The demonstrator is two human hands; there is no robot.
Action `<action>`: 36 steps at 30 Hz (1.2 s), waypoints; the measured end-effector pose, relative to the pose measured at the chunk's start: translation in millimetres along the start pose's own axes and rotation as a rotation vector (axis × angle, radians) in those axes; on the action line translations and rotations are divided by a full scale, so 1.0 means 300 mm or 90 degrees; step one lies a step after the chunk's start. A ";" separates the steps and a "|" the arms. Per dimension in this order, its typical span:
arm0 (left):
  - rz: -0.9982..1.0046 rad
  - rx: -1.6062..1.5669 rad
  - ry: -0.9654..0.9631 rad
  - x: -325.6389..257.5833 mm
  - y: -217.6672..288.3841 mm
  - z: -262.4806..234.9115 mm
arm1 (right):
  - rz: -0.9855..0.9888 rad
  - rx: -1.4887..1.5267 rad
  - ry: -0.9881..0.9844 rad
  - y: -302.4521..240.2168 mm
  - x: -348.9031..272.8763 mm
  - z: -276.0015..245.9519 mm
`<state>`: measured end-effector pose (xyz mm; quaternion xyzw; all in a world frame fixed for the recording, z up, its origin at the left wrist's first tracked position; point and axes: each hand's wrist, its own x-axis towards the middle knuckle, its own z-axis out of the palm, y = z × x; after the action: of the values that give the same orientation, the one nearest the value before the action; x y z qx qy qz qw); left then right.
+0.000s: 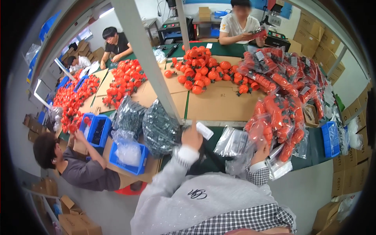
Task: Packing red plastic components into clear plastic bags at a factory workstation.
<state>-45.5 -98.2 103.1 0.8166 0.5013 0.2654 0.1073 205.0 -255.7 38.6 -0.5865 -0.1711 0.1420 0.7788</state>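
Observation:
My left hand point(191, 138) is over the near edge of the table, its index finger stretched forward and the other fingers partly hidden. Right beside it is a white label point(204, 131); whether the hand touches it I cannot tell. At the right, my right hand point(260, 152) grips a clear plastic bag point(256, 135), with red-orange pieces showing behind the film. Flat clear bags point(230, 141) lie between my hands. Filled bags of round red-orange plastic pieces point(276, 111) are heaped just beyond my right hand.
Loose red-orange pieces point(197, 70) are piled on cardboard across the table. A grey post point(150, 58) rises left of centre, beside bags of dark green parts point(159, 127). Blue bins point(139, 169) stand left and right point(331, 139). Co-workers point(84, 164) sit around the table.

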 end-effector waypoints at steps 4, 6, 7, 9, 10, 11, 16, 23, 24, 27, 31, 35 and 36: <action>-0.060 -0.008 -0.056 0.289 -0.004 -0.009 | -0.016 0.016 0.040 -0.127 -0.012 -0.015; 0.017 0.023 -0.146 0.308 -0.009 0.037 | -0.002 -0.049 0.007 -0.216 -0.023 0.032; 0.022 -0.127 -0.159 0.264 0.013 0.068 | -0.013 -0.004 0.028 -0.305 -0.056 0.073; 0.041 -0.300 -0.259 0.115 0.089 0.101 | -0.027 0.047 0.060 -0.383 -0.082 0.104; 0.040 -0.321 -0.341 0.026 0.122 0.100 | -0.016 0.052 0.043 -0.389 -0.094 0.100; -0.032 -0.391 -0.466 -0.064 0.119 0.161 | -0.005 0.056 0.021 -0.404 -0.110 0.106; -0.297 -0.817 -0.700 -0.314 0.174 0.339 | 0.201 0.337 -0.434 -0.493 -0.267 0.193; -0.309 -1.142 -0.636 -0.252 0.134 0.276 | 0.474 0.653 -0.367 -0.457 -0.156 0.209; -0.301 -1.174 -0.634 -0.230 0.125 0.258 | 0.443 0.668 -0.263 -0.463 -0.120 0.203; -0.347 -1.215 -0.604 -0.197 0.051 0.176 | 0.371 0.627 -0.207 -0.391 0.005 0.086; -0.328 -1.090 -0.612 -0.200 -0.010 0.047 | 0.338 0.591 -0.189 -0.354 0.018 -0.017; -0.362 -0.955 -0.588 -0.232 -0.034 -0.005 | 0.115 0.133 0.033 -0.250 -0.036 -0.061; -0.378 -0.920 -0.572 -0.237 -0.042 -0.003 | -0.052 -0.136 0.091 -0.247 -0.064 -0.023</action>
<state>-80.8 -154.7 75.0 0.4135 0.3133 0.1333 0.8444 192.3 -290.0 106.3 -0.6674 -0.1528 0.0490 0.7272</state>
